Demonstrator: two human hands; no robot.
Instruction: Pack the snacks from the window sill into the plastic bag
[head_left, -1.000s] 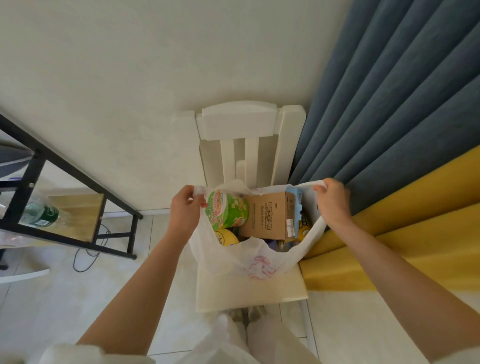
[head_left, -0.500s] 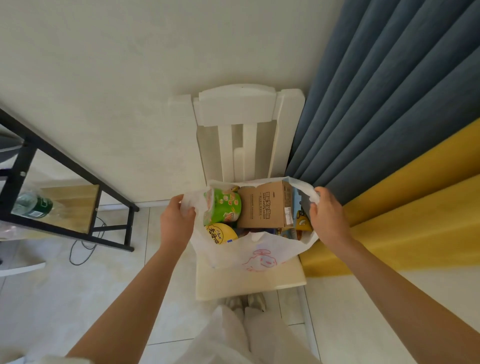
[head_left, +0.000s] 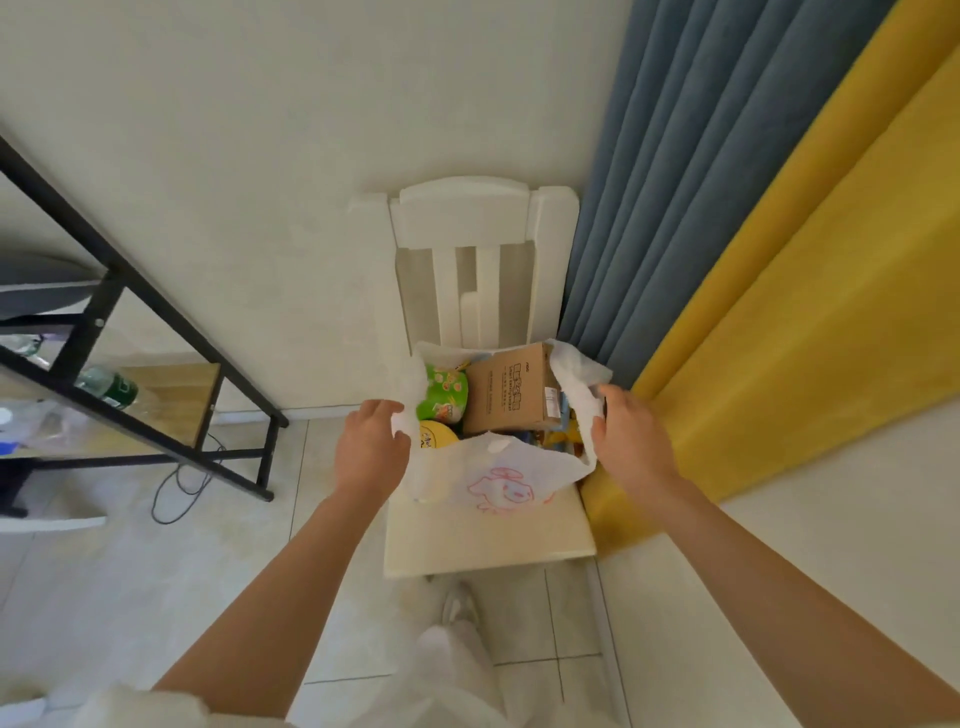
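- The plastic bag (head_left: 498, 480) was found standing on the seat of a white chair (head_left: 488, 545), set against the wall beside a blue curtain (head_left: 691, 182) and a yellow curtain (head_left: 810, 312).
- The left hand (head_left: 369, 452) was seen gripping the bag's left handle, fingers curled round the film.
- The right hand (head_left: 626, 441) was seen gripping the right handle in like manner; the bag's mouth was held spread between the two.
- Inside the bag were noted a brown box (head_left: 511, 389), a green cup (head_left: 444, 397), a yellow tub (head_left: 436, 435) below it, and further packets at the right, too obscured to identify.
- The window sill was not in view, so it could not be confirmed whether any snacks remained there.
- Judgement: the bag appeared well filled, and the step in hand was taken to be the handling of the loaded bag by its handles, late in the task.
- Judgement: the next move would call for the handles to be drawn together above the load, or for the mouth to be kept wide should more snacks remain.
- Risk noted: the box stood proud of the rim and could tip out if the bag were lifted unevenly.
- A black-framed shelf (head_left: 130, 332) was recorded at the left.
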